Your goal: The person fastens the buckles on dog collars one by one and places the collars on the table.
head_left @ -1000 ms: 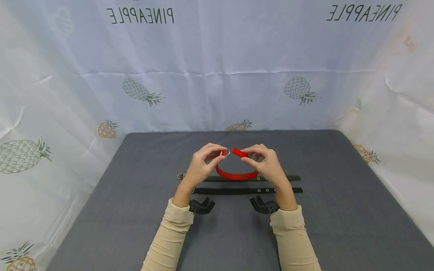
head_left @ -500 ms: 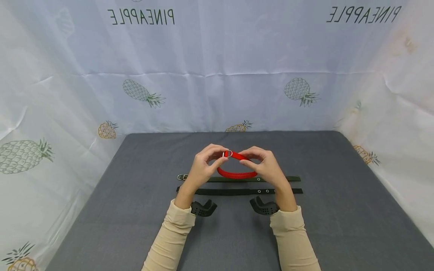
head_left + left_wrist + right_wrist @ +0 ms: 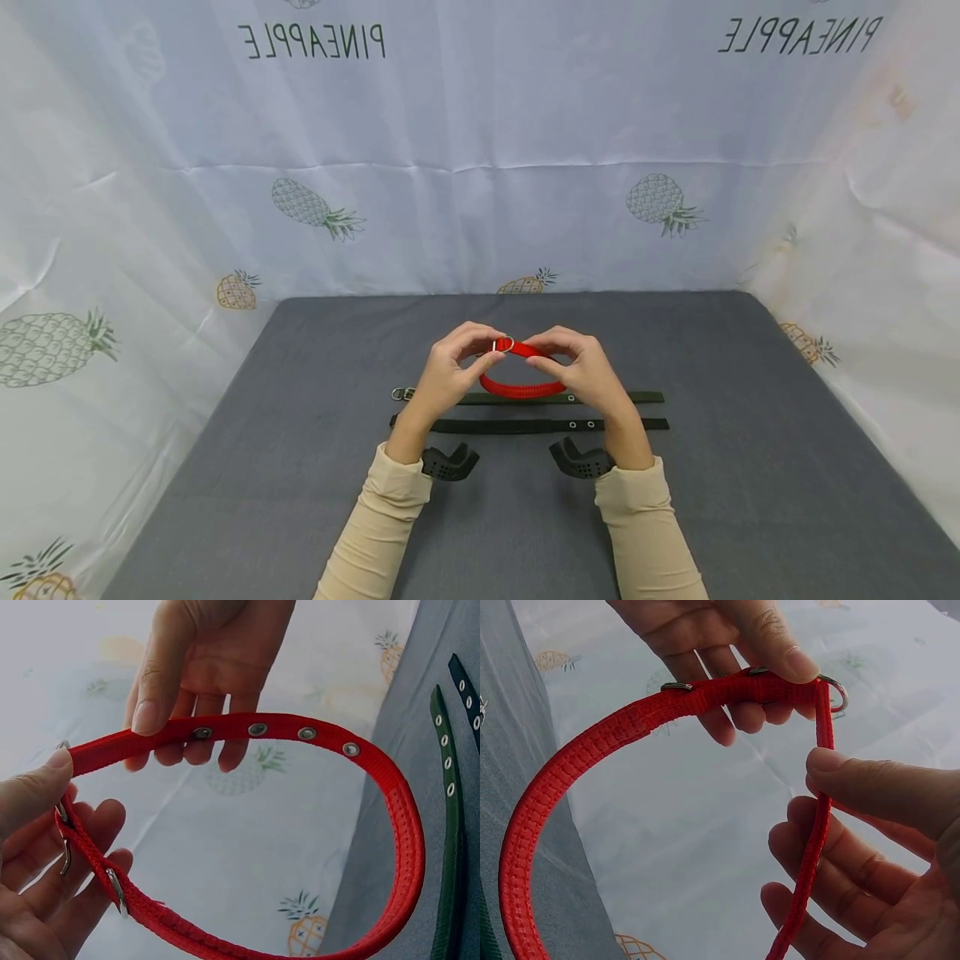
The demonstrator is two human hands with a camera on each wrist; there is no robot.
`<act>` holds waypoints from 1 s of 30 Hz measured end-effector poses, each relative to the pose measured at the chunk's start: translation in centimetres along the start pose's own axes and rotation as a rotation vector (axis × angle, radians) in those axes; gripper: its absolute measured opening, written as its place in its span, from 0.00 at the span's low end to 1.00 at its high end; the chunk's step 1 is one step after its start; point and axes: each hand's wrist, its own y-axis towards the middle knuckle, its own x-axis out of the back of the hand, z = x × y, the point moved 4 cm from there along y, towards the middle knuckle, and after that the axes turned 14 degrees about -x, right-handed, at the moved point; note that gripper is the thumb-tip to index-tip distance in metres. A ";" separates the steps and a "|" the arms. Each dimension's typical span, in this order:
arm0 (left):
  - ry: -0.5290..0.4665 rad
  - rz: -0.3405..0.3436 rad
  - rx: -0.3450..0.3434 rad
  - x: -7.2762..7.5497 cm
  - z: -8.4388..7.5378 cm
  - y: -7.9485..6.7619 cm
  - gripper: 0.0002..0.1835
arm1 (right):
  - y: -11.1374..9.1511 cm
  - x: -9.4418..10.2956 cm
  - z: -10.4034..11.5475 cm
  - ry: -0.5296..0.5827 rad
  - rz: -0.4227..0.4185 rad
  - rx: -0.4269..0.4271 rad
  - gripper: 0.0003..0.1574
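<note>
A red pet collar (image 3: pixel 522 390) hangs bent into a loop between my two hands, above the table. My left hand (image 3: pixel 452 368) pinches its buckle end between thumb and fingers, beside a metal D-ring (image 3: pixel 844 696). The prong and a metal loop (image 3: pixel 117 891) show along that end in the left wrist view. My right hand (image 3: pixel 587 372) pinches the strap of the other end, near the metal eyelets (image 3: pixel 258 729). The tip of this end meets the D-ring by my left thumb (image 3: pixel 37 791); the thumb partly hides how far it passes through.
Under the hands, a green collar (image 3: pixel 647 397) and a black collar (image 3: pixel 502 426) lie straight across the grey table (image 3: pixel 525 533). Black wrist mounts (image 3: pixel 450 462) sit at both wrists. A white pineapple-print curtain (image 3: pixel 480 225) stands behind and at both sides.
One second ago the strap tip was apart from the ring. My right hand has moved left, bringing the tip to the D-ring, and its fingers now sit slightly closer to the left hand.
</note>
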 end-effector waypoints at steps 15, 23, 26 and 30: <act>0.050 0.059 -0.029 -0.4 0.4 -0.1 0.11 | 0.0 -0.5 0.3 -0.011 -0.001 0.026 0.14; 0.052 0.065 0.005 -1.0 0.7 -0.2 0.11 | 0.1 -1.0 0.3 0.053 0.012 -0.015 0.15; 0.045 0.050 0.045 -1.1 0.8 -0.4 0.13 | 0.2 -1.2 0.2 0.110 0.032 -0.024 0.17; 0.019 0.023 0.096 -1.3 1.0 -0.4 0.16 | 0.3 -1.7 0.3 0.168 0.069 -0.022 0.16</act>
